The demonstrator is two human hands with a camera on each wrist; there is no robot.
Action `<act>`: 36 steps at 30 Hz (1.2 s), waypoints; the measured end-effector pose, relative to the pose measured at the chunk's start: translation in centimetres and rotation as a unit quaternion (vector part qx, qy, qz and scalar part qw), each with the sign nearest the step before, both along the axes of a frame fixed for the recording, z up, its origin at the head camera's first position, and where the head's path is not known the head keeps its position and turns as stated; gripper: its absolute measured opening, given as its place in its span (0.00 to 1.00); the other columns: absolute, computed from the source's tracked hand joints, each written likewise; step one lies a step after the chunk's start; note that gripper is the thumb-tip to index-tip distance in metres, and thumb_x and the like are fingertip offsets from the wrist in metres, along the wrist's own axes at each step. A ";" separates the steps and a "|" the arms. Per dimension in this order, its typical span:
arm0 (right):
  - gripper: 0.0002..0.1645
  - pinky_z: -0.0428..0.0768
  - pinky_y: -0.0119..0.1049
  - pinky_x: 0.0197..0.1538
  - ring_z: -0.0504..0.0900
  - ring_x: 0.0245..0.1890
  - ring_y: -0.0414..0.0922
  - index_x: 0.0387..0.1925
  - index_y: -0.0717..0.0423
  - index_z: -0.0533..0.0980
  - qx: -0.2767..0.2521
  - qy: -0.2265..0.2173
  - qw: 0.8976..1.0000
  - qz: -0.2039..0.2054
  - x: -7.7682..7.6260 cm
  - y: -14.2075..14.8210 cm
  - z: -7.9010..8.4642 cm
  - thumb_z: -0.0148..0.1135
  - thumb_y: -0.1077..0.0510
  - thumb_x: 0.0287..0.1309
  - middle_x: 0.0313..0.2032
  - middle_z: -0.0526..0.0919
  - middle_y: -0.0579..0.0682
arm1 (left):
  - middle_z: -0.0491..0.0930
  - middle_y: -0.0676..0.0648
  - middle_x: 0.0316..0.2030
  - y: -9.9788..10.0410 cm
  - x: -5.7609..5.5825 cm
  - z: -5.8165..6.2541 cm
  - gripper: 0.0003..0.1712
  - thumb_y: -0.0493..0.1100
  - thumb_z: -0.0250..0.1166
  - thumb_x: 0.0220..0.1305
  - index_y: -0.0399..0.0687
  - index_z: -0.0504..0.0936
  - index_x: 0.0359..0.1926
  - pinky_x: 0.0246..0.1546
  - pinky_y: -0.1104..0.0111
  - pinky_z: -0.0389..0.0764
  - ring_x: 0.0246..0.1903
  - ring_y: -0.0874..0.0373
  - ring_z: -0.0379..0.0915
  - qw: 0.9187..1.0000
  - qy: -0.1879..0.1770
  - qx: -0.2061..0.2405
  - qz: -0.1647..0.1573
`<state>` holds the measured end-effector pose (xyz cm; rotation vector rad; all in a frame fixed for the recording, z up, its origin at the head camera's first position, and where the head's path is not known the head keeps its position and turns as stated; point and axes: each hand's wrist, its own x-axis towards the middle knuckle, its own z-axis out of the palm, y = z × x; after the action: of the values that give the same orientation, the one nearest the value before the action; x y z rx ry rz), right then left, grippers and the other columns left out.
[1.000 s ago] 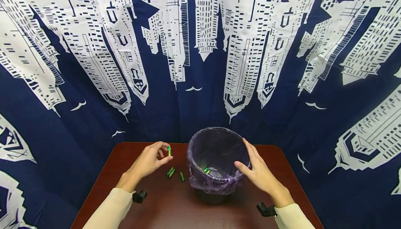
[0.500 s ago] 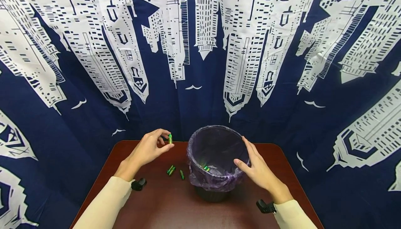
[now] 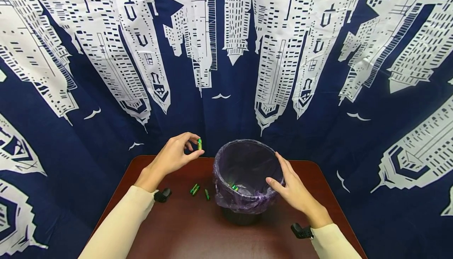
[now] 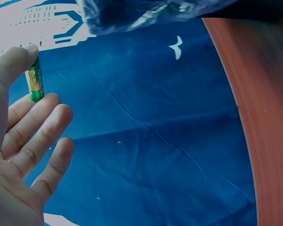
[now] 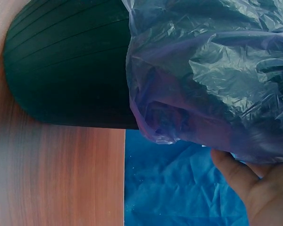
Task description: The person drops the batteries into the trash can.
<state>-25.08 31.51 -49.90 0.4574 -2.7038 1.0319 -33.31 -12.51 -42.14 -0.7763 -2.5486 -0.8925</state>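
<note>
In the head view my left hand (image 3: 175,152) is raised at the back of the table, left of the bin. Its thumb and forefinger pinch a green and gold battery (image 4: 35,82) by its ends; the other fingers are loosely bent. My right hand (image 3: 295,190) rests at the right side of a dark waste bin (image 3: 240,216), its fingers fairly straight along the rim. A purple plastic bin liner (image 3: 230,202) is folded over that rim. Through the bin's mouth, batteries (image 3: 234,187) show at the bottom. In the right wrist view the liner partly hides the right fingers.
On the table (image 3: 170,227), left of the bin, lie a pair of batteries (image 3: 194,189) side by side and a single battery (image 3: 207,194). Behind the table's back edge hangs a navy curtain (image 3: 219,121) with a white city print.
My left hand has risen and moved slightly right with the battery pinched in it. The right hand stays at the bin's rim.
</note>
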 end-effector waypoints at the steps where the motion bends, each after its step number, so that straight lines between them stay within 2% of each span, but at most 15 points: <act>1: 0.61 0.62 0.86 0.83 0.59 0.91 0.75 0.97 0.50 0.47 0.000 0.000 1.000 0.000 0.0 0.0 0.0 0.69 0.39 0.80 0.93 0.55 0.67 | 0.94 0.46 0.56 0.2 0.0 0.3 0.28 0.52 0.85 0.73 0.46 0.88 0.66 0.50 0.54 0.96 0.45 0.51 0.90 1.000 -0.002 -0.003 0.000; 11: 0.61 0.63 0.86 0.83 0.60 0.90 0.75 0.97 0.50 0.47 0.001 0.002 1.000 -0.002 0.0 0.0 0.1 0.69 0.39 0.80 0.93 0.56 0.66 | 0.93 0.49 0.52 2.3 -0.6 3.0 0.28 0.54 0.84 0.73 0.48 0.88 0.66 0.47 0.60 0.92 0.47 0.51 0.90 0.999 0.014 -0.031 -0.027; 18: 0.61 0.62 0.86 0.83 0.60 0.90 0.76 0.97 0.51 0.47 0.000 0.003 1.000 0.000 -0.1 -0.1 0.3 0.69 0.39 0.80 0.93 0.55 0.67 | 0.92 0.50 0.51 4.3 -0.8 4.9 0.28 0.56 0.84 0.73 0.50 0.88 0.66 0.47 0.59 0.91 0.48 0.51 0.90 0.998 0.021 -0.043 -0.042; 25: 0.60 0.63 0.85 0.83 0.61 0.90 0.75 0.96 0.56 0.49 -0.001 0.007 1.000 0.003 -0.2 -0.1 0.3 0.69 0.40 0.80 0.92 0.57 0.67 | 0.92 0.50 0.51 6.5 -1.0 5.9 0.27 0.55 0.85 0.72 0.51 0.88 0.65 0.48 0.58 0.92 0.48 0.53 0.90 0.997 0.032 -0.048 -0.057; 30: 0.60 0.63 0.85 0.84 0.60 0.90 0.75 0.96 0.52 0.48 0.002 0.006 1.000 0.001 -0.1 -0.1 0.3 0.69 0.39 0.80 0.92 0.56 0.66 | 0.92 0.50 0.52 8.5 -1.1 6.7 0.27 0.56 0.84 0.73 0.52 0.88 0.65 0.51 0.58 0.93 0.49 0.55 0.89 0.995 0.029 -0.054 -0.073; 36: 0.60 0.62 0.85 0.84 0.60 0.90 0.75 0.97 0.51 0.48 -0.002 0.001 1.000 0.003 0.1 -0.1 0.2 0.68 0.39 0.81 0.93 0.56 0.66 | 0.93 0.50 0.56 10.7 -1.4 7.0 0.28 0.57 0.83 0.74 0.51 0.87 0.66 0.55 0.60 0.94 0.52 0.56 0.90 0.993 0.022 -0.065 -0.095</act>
<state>-24.98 31.41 -49.69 0.4645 -2.6994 1.0389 -34.72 -1.82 -35.16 -1.0819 -2.5462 -0.7599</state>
